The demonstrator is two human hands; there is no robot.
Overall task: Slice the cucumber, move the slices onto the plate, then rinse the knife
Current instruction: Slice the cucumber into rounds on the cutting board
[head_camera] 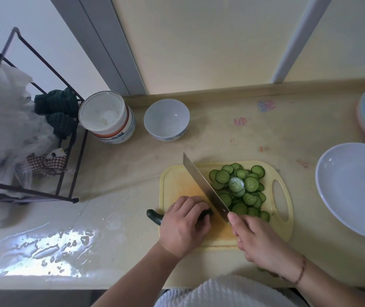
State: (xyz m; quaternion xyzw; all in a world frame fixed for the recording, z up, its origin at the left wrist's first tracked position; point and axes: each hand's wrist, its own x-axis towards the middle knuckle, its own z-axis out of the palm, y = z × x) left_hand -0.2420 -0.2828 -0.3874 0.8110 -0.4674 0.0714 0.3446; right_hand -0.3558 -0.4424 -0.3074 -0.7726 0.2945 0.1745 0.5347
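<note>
I see the countertop (pixel 232 120) carrying a yellow cutting board (pixel 177 180), with the white plate (pixel 354 189) at its right. A pile of slices (pixel 240 189) covers the board's right half. My left hand (pixel 182 224) clamps the cucumber (pixel 155 216); my right hand (pixel 259 240) grips the knife (pixel 203 187), blade on the board beside the cucumber's cut end.

Your bare left hand (pixel 182 227) and forearm carry no sleeve; your right hand (pixel 259 242) wears a thin reddish-brown cord bracelet (pixel 301 271), above a white ribbed knit top (pixel 223 292).
</note>
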